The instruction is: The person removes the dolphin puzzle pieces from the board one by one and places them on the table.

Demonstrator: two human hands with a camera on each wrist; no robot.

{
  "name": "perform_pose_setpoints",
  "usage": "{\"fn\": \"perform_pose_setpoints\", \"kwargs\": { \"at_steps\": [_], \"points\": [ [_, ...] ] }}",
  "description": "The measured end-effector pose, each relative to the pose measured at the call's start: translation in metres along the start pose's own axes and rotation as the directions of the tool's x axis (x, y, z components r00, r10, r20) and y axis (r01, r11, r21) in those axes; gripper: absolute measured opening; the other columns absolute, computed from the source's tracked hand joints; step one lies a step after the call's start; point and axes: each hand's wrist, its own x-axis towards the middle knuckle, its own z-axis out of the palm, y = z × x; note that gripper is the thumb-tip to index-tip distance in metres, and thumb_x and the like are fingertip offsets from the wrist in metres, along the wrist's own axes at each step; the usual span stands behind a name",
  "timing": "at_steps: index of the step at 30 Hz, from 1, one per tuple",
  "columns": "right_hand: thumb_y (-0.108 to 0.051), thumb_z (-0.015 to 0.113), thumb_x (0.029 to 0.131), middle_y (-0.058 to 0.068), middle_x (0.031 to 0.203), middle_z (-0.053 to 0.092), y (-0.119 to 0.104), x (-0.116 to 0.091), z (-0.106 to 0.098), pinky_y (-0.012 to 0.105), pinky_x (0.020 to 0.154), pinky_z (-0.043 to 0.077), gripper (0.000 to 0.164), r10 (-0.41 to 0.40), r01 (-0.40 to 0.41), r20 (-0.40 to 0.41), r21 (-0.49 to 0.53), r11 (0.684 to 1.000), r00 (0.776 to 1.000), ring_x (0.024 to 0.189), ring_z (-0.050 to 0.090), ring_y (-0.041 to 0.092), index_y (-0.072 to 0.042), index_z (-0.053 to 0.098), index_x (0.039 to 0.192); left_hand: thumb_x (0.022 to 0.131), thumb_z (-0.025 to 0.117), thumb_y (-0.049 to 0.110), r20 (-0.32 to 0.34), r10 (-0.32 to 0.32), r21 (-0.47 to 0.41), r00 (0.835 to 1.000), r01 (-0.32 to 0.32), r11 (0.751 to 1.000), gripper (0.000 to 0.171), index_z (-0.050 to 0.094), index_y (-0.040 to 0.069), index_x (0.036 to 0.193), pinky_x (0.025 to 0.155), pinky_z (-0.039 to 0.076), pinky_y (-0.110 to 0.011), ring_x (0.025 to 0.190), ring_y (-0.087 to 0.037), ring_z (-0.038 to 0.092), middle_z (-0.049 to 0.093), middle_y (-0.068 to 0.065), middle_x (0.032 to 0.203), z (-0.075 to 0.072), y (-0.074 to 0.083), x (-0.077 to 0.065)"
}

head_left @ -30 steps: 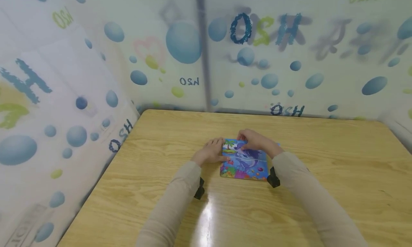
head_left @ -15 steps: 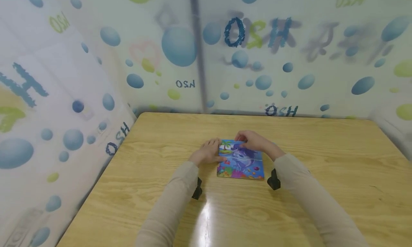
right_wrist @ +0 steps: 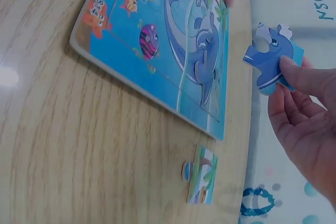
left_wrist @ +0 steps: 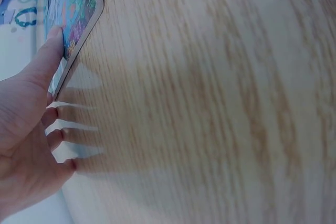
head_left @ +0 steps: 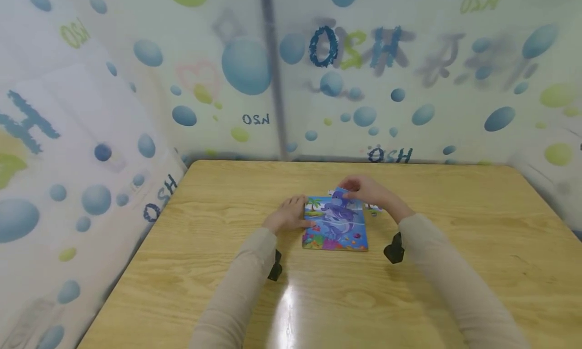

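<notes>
A square jigsaw board (head_left: 335,233) with a dolphin and sea scene lies on the table. My left hand (head_left: 287,213) is at its left edge. In the left wrist view, the thumb (left_wrist: 48,59) rests on the board while the other fingertips touch down beside it. Above the board's far edge, my right hand (head_left: 367,191) pinches a puzzle piece (right_wrist: 272,59) showing a dolphin's head, thumb on its face and fingers behind. The right wrist view shows this piece raised and tilted. A recess outline appears in the board's picture near the dolphin.
Another loose puzzle piece (right_wrist: 203,176), with a palm tree picture, lies on the wooden table (head_left: 227,197) right of the board. A bubble-patterned wall covering (head_left: 345,106) stands behind the table and along its left side. Glare marks the near tabletop.
My right hand has lifted the dolphin piece off the board's upper part and moved slightly right. The loose piece right of the board now shows. The left hand stays at the board's edge.
</notes>
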Motion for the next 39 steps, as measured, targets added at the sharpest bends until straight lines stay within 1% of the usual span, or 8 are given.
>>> {"fn": "perform_pose_setpoints", "kwargs": {
  "at_steps": [4,9,14,19,23,29,34,39],
  "points": [
    [-0.008,0.055,0.091,0.024,0.119,0.056,0.007,-0.007,-0.006,0.048,0.095,0.045,0.031,0.025,-0.025,-0.020,0.024,0.999,0.999,0.112,0.052,0.037,0.004,0.053,0.118,0.087,0.056,0.044,0.007,-0.005,0.005,1.000,0.005,1.000,0.074,0.024,0.005,0.141,0.117,0.014,-0.042,0.138,-0.032,0.021,0.028,-0.013,0.145,-0.001,0.000,-0.001],
    [-0.011,0.055,0.091,0.024,0.114,0.058,0.021,-0.020,-0.016,0.045,0.091,0.048,0.030,0.045,-0.044,-0.062,0.015,0.999,0.997,0.105,0.055,0.035,0.005,0.055,0.116,0.087,0.055,0.045,0.008,-0.007,0.010,1.000,0.007,1.000,0.076,0.022,0.005,0.142,0.117,0.012,-0.042,0.139,-0.032,0.019,0.025,-0.014,0.147,-0.001,0.000,0.000],
    [-0.017,0.054,0.092,0.022,0.111,0.059,0.034,-0.034,-0.028,0.043,0.085,0.052,0.032,0.104,-0.102,-0.084,0.027,0.994,0.991,0.100,0.057,0.032,0.004,0.056,0.116,0.087,0.055,0.044,0.013,-0.004,0.013,1.000,0.004,1.000,0.077,0.020,0.004,0.144,0.117,0.012,-0.042,0.139,-0.033,0.017,0.022,-0.015,0.149,-0.001,-0.001,0.000],
    [-0.020,0.050,0.094,0.023,0.111,0.059,0.048,-0.047,-0.038,0.043,0.085,0.052,0.035,0.161,-0.160,-0.099,0.019,0.987,0.982,0.098,0.058,0.029,0.005,0.055,0.117,0.087,0.055,0.044,0.012,-0.002,0.014,1.000,0.002,1.000,0.078,0.019,0.004,0.144,0.117,0.013,-0.043,0.139,-0.033,0.017,0.021,-0.016,0.150,0.000,-0.002,0.001],
    [-0.022,0.049,0.095,0.023,0.111,0.059,0.064,-0.055,-0.044,0.040,0.083,0.053,0.036,0.192,-0.195,-0.123,-0.007,0.981,0.974,0.097,0.057,0.026,0.007,0.055,0.116,0.088,0.055,0.044,0.012,0.002,0.021,1.000,-0.003,1.000,0.078,0.019,0.003,0.144,0.117,0.013,-0.044,0.139,-0.033,0.018,0.021,-0.016,0.149,0.000,-0.002,0.001],
    [-0.028,0.049,0.095,0.024,0.110,0.058,0.081,-0.064,-0.048,0.029,0.076,0.051,0.043,0.242,-0.249,-0.150,-0.029,0.968,0.959,0.092,0.053,0.022,0.008,0.054,0.117,0.088,0.055,0.043,0.006,0.006,0.021,1.000,-0.006,1.000,0.076,0.020,0.003,0.143,0.117,0.012,-0.043,0.139,-0.032,0.018,0.024,-0.015,0.148,-0.002,-0.003,0.000],
    [-0.027,0.051,0.094,0.018,0.100,0.058,0.087,-0.069,-0.050,0.020,0.069,0.048,0.044,0.299,-0.303,-0.143,-0.007,0.953,0.944,0.083,0.051,0.013,0.012,0.053,0.114,0.088,0.055,0.044,0.014,0.011,0.010,1.000,-0.012,1.000,0.076,0.020,0.003,0.143,0.117,0.012,-0.043,0.139,-0.032,0.018,0.024,-0.015,0.148,-0.002,-0.002,0.000],
    [-0.023,0.053,0.093,0.016,0.092,0.058,0.089,-0.065,-0.050,0.020,0.065,0.045,0.038,0.339,-0.349,-0.137,-0.056,0.936,0.931,0.079,0.050,0.016,0.013,0.055,0.108,0.089,0.053,0.045,0.027,0.007,0.013,1.000,-0.008,1.000,0.078,0.017,0.005,0.145,0.117,0.011,-0.045,0.140,-0.032,0.014,0.018,-0.015,0.151,-0.001,-0.004,0.001]
  ]
}}
